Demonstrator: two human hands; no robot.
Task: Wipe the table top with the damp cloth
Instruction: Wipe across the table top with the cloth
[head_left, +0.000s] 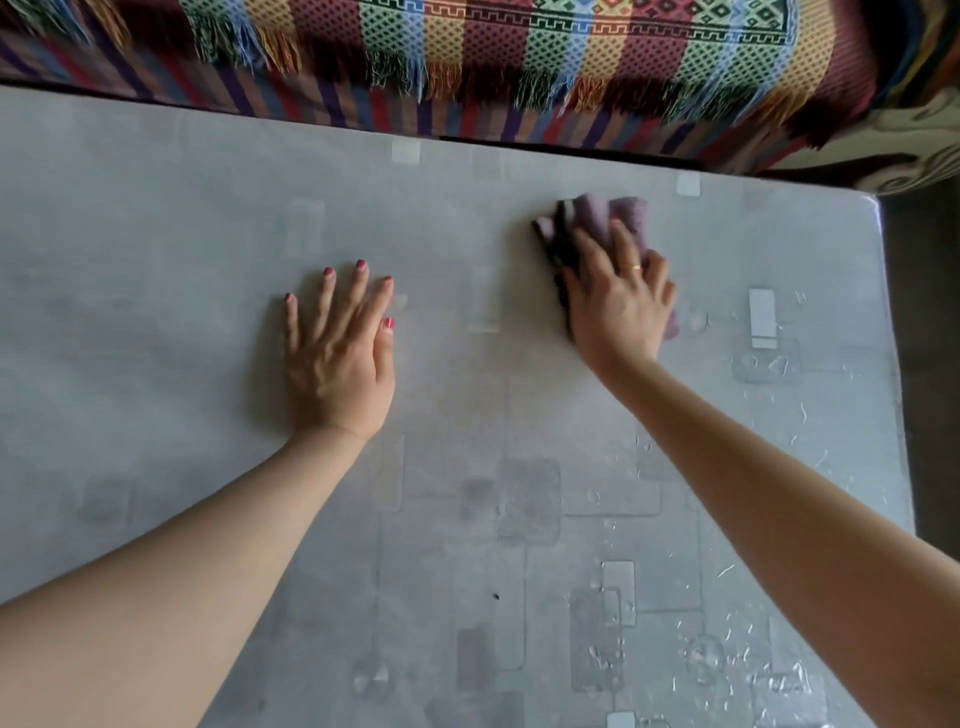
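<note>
A grey table top (156, 234) with a faint block pattern fills most of the view. My right hand (618, 301) lies flat on a bunched mauve and dark cloth (597, 218) at the far right part of the table, pressing it down; the cloth's far end sticks out past my fingers. My left hand (340, 353) rests palm down on the bare surface at the middle, fingers spread, holding nothing. Wet streaks and droplets (727, 660) shine on the right and near-right areas.
A sofa draped with a striped, fringed woven throw (519, 62) runs along the table's far edge. The table's right edge (891, 364) drops to a dark floor. A patterned cushion or fabric (914, 166) shows at the far right corner.
</note>
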